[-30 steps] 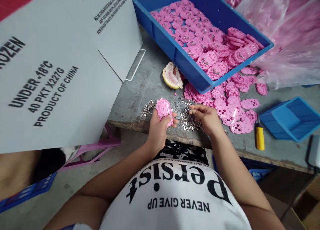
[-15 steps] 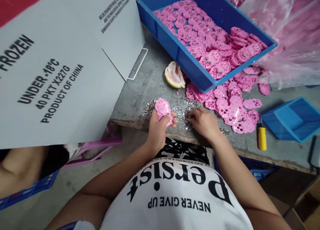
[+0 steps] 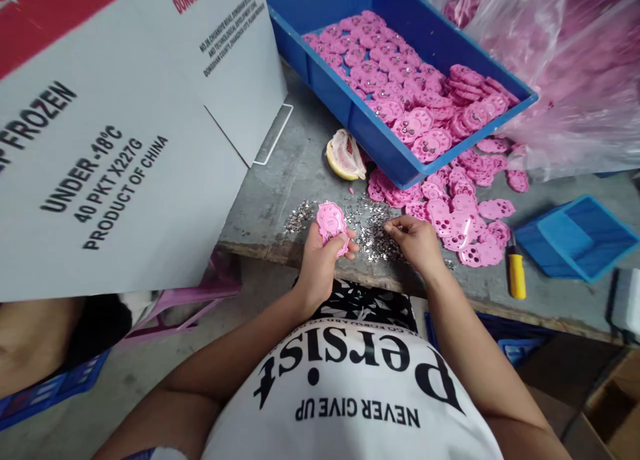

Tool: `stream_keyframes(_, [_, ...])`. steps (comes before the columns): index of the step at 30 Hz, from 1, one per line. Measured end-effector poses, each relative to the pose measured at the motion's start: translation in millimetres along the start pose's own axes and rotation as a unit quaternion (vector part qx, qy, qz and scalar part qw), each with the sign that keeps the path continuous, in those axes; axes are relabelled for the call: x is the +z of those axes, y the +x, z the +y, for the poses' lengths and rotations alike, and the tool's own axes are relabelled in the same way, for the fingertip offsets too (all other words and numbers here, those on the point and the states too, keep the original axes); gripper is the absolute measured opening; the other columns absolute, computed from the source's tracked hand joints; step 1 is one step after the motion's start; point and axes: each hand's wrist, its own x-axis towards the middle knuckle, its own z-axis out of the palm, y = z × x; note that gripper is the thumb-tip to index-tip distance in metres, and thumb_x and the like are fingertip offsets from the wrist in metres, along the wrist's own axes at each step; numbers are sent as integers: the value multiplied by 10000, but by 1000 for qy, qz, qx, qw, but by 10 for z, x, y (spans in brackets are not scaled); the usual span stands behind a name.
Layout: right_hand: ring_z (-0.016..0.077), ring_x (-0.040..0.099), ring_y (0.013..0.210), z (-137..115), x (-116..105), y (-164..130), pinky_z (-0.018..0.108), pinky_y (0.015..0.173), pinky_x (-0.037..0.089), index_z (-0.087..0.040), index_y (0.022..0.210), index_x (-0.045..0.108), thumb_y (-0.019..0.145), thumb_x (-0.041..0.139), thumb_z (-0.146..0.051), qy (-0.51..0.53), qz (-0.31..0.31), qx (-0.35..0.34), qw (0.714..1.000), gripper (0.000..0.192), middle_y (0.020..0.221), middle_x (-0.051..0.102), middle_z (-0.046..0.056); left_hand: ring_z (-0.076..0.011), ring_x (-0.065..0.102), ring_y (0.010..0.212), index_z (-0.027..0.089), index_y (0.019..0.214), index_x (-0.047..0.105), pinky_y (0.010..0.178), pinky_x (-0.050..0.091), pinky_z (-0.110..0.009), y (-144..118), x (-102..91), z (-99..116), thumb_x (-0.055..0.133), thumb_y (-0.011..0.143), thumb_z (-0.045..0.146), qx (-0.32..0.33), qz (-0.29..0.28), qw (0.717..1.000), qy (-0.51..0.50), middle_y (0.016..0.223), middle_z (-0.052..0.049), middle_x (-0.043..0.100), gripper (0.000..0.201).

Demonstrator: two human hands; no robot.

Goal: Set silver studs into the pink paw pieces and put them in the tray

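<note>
A pink plastic piece (image 3: 331, 221) with a scalloped edge rests in my left hand (image 3: 323, 257), the thumb pressed over its lower part. My right hand (image 3: 415, 241) is just above the pile of small shiny metal parts (image 3: 373, 230), thumb and forefinger pinched together. Whatever is between those fingertips is too small to make out. A smaller heap of metal bits (image 3: 300, 217) lies left of my left hand. Loose pink pieces (image 3: 463, 220), some with round holes, are heaped to the right of my right hand.
Behind the hands stands a blue tray (image 3: 345, 120) holding many pink pieces. A cut citrus fruit (image 3: 346, 157) lies beside it. To the right are a yellow-handled tool (image 3: 517, 275), a small blue bin (image 3: 575, 237) and a clear plastic bag (image 3: 565, 113). A large carton (image 3: 165, 180) stands left.
My right hand has lifted slightly off the metal parts, its thumb and forefinger now pinched. My left hand still holds the pink piece. The view has shifted a little.
</note>
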Motion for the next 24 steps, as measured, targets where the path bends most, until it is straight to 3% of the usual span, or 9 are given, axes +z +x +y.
stream_keyframes(2, [146,522,600,-16,-8,-5,292,598,381,-177,747,751,737,754,-402,114,-6,44,993,226,680,688,15,-125,659,675,182,1049,547,617,512,-264,26,19,18,690,760,225,4,-4,1000,4,908,-16,711,325])
stream_keyframes(5, [78,332,482,-94,-29,-48,264,486,222,-163,757,766,636,845,-474,278,-37,99,955,343,620,635,-15,-126,654,653,177,1065,546,601,507,-265,68,62,35,683,762,211,5,-16,1000,12,884,-17,715,334])
stream_keyframes(9, [45,280,448,-218,-41,-132,259,467,142,-169,787,801,579,926,-428,398,-71,118,907,355,658,666,-8,-116,646,626,174,1043,546,594,509,-264,73,152,21,684,761,190,-9,-51,998,21,858,-11,714,315])
stream_keyframes(12, [49,296,448,-269,-12,-186,250,470,165,-186,792,816,590,944,-414,435,-93,111,889,330,579,617,-27,-105,646,619,175,1030,550,584,507,-252,48,219,-4,703,748,177,0,-64,998,22,857,-1,713,321])
stream_keyframes(16, [57,394,491,-305,32,-233,240,474,233,-220,813,833,641,937,-406,424,-96,72,898,274,732,707,7,-99,639,588,173,1015,555,543,496,-237,44,265,-31,750,737,198,16,-62,998,23,800,20,693,341])
stream_keyframes(20, [123,599,649,-348,48,-273,263,559,435,-252,814,839,695,917,-394,418,-97,24,903,201,829,706,15,-99,630,554,171,1015,558,504,481,-225,65,269,-30,780,704,178,11,-54,998,18,734,41,670,382])
stream_keyframes(24, [144,637,671,-358,85,-319,332,649,542,-267,872,839,765,873,-393,432,-116,9,895,168,901,687,16,-90,616,550,163,1000,559,498,467,-214,42,280,11,777,684,157,-4,-46,999,-3,729,39,667,384])
